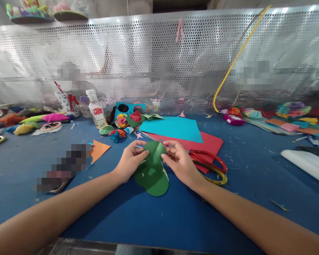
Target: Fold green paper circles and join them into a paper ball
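Between my hands is a rounded green paper cutout (154, 150), lifted over the table and creased near its right side. My left hand (131, 158) pinches its left edge between thumb and fingers. On the opposite edge, my right hand (177, 159) grips it the same way. Just below lie more round green paper pieces (156, 182), overlapping on the blue tabletop. Scissors with red and yellow handles (223, 179) rest right beside my right hand, partly over red paper (212, 142). A bright blue sheet (172, 128) covers part of the red paper.
A glue bottle (97, 109) and a patterned cup (66, 102) stand at the back left. A blurred phone-like object (63, 170) and orange paper (99, 150) lie left. Colourful scraps (292, 111) pile up at right, near a white object (305, 164). A perforated metal panel (138, 53) closes the back.
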The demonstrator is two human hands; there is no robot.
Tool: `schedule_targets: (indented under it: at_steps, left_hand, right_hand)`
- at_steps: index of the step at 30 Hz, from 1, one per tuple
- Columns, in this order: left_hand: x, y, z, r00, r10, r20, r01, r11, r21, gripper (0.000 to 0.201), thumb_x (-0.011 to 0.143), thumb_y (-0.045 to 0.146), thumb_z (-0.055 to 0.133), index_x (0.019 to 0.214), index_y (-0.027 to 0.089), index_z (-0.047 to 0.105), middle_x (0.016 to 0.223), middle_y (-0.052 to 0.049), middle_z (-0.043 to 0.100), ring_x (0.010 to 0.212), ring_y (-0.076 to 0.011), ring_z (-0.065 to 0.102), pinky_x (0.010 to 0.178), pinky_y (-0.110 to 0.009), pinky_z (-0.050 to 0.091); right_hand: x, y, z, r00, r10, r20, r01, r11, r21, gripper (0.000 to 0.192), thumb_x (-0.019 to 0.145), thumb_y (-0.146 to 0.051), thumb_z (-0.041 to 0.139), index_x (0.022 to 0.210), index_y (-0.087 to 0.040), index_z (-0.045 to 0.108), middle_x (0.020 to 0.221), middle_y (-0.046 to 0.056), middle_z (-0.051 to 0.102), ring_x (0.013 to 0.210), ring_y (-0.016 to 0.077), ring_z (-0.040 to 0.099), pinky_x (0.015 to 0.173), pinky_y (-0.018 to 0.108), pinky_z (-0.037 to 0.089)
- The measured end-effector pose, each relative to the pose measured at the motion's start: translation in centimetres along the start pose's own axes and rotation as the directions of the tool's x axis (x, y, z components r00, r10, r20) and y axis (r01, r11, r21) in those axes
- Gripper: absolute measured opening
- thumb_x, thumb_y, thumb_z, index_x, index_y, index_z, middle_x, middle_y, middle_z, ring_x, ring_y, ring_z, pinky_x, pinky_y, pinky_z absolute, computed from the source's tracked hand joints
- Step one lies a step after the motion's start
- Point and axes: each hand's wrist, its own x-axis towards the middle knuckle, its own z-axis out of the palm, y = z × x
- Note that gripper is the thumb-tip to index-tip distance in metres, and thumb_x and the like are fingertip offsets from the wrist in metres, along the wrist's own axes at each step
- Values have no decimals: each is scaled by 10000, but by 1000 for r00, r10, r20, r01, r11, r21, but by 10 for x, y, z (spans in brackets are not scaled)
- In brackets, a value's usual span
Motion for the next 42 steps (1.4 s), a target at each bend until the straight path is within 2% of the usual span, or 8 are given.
schedule_targets:
  at_steps: [7, 10, 14, 23, 27, 30, 36, 42]
  left_hand:
    - [-4, 2, 2, 990, 144, 0, -144, 985, 94, 334, 684, 227, 653, 885, 214, 387, 769, 62, 556, 500, -31, 491, 455, -134, 395]
    - [-4, 1, 1, 994, 111, 8, -111, 979, 171, 335, 699, 266, 640, 951, 205, 429, 717, 51, 563, 497, -52, 494, 455, -154, 392]
    - [-3, -1, -1, 998, 30, 46, -40, 971, 237, 198, 727, 327, 606, 796, 154, 540, 545, 43, 555, 448, -66, 488, 414, -157, 344]
    - [0, 1, -5, 999, -16, 31, 10, 981, 193, 224, 693, 370, 623, 777, 170, 569, 556, 40, 572, 488, -99, 549, 492, -207, 441]
    - [-1, 2, -9, 997, 18, 76, -44, 932, 359, 234, 718, 366, 596, 651, 143, 579, 548, 21, 551, 484, -85, 506, 467, -188, 391]
    - [0, 3, -12, 992, 41, 120, -88, 907, 411, 239, 696, 326, 623, 859, 150, 627, 650, -9, 609, 557, -113, 542, 518, -207, 411]
    - [1, -1, -17, 979, -30, 200, -80, 849, 523, 221, 703, 284, 595, 879, 162, 646, 628, -18, 625, 546, -128, 555, 522, -217, 420]
    - [2, -6, -19, 964, 63, 258, -224, 717, 660, 160, 682, 231, 606, 825, 199, 670, 656, -5, 634, 553, -122, 544, 509, -201, 411]
  right_hand:
    - [1, 0, 0, 999, 19, 48, -20, 1000, 15, 276, 781, -299, 561, 1022, -193, 480, 948, 64, 636, 835, 183, 602, 715, 307, 484]
    - [1, 1, 1, 998, 5, 63, -2, 999, -43, 179, 798, -305, 534, 930, -186, 549, 886, 49, 630, 795, 176, 596, 691, 299, 484]
    - [1, 1, -1, 998, 33, 58, -28, 996, -86, 160, 800, -319, 527, 885, -194, 578, 719, 6, 589, 647, 134, 550, 581, 256, 462]
    - [4, 0, -3, 994, 103, 40, -107, 987, 116, 267, 782, -337, 551, 1012, -216, 611, 731, 8, 612, 613, 122, 553, 544, 246, 459]
    - [4, 3, -5, 993, 115, 38, -117, 992, 40, 247, 770, -341, 571, 969, -203, 615, 804, 28, 647, 725, 157, 593, 641, 282, 474]
    - [3, 4, -8, 979, 149, 140, -137, 986, -89, 216, 785, -337, 547, 940, -200, 608, 694, 8, 631, 629, 149, 584, 564, 270, 455]
    - [4, 7, -12, 984, 40, 173, 20, 942, -334, 124, 765, -287, 560, 840, -223, 634, 788, 18, 651, 724, 166, 587, 613, 276, 462]
    - [7, 9, -15, 982, 37, 187, 60, 871, -488, 66, 717, -245, 605, 762, -221, 646, 669, 3, 635, 583, 145, 570, 525, 262, 437]
